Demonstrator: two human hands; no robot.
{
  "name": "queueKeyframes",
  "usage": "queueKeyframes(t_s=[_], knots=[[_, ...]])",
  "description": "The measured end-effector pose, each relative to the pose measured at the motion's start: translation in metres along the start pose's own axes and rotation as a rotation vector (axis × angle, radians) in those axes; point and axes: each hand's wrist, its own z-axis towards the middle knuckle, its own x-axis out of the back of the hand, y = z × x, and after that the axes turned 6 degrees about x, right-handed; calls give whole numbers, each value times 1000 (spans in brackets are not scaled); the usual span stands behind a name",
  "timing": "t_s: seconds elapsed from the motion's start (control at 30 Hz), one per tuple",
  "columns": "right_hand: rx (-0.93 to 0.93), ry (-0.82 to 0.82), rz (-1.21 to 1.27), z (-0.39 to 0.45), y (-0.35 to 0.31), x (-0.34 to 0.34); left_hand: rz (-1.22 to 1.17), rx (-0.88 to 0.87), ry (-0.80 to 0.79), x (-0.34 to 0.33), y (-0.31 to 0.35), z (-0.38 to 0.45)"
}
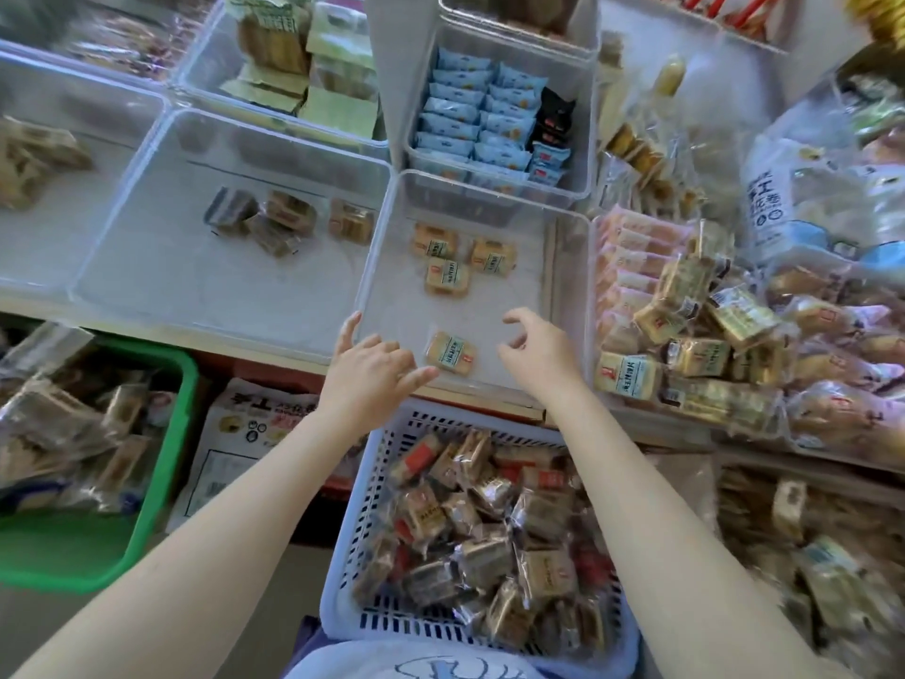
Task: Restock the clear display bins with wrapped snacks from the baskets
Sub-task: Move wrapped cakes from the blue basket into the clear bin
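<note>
A clear display bin (377, 237) lies straight ahead with several tan wrapped snacks on its floor. One of them, a snack with a green label (450, 352), lies near the bin's front edge between my hands. My left hand (372, 372) rests over the front left corner of the bin, fingers spread and empty. My right hand (538, 347) hovers over the front right part, fingers loosely bent and holding nothing. Below my arms stands a white lattice basket (365, 487) full of wrapped snacks.
A green basket (161, 482) of wrapped snacks stands at the lower left. Another clear bin (147, 188) with a few snacks lies to the left. A bin of blue packets (489, 115) stands behind. Heaps of packaged snacks (710, 335) fill the right side.
</note>
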Motion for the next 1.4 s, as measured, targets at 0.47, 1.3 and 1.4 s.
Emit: queueKeyframes(t_s=[0.47, 1.3, 1.4], knots=[[101, 208, -688, -53, 135, 89, -241, -99, 38, 33, 168, 3], [44, 431, -239, 19, 119, 117, -268, 176, -76, -19, 121, 86], [76, 520, -160, 23, 121, 116, -273, 182, -118, -26, 120, 87]])
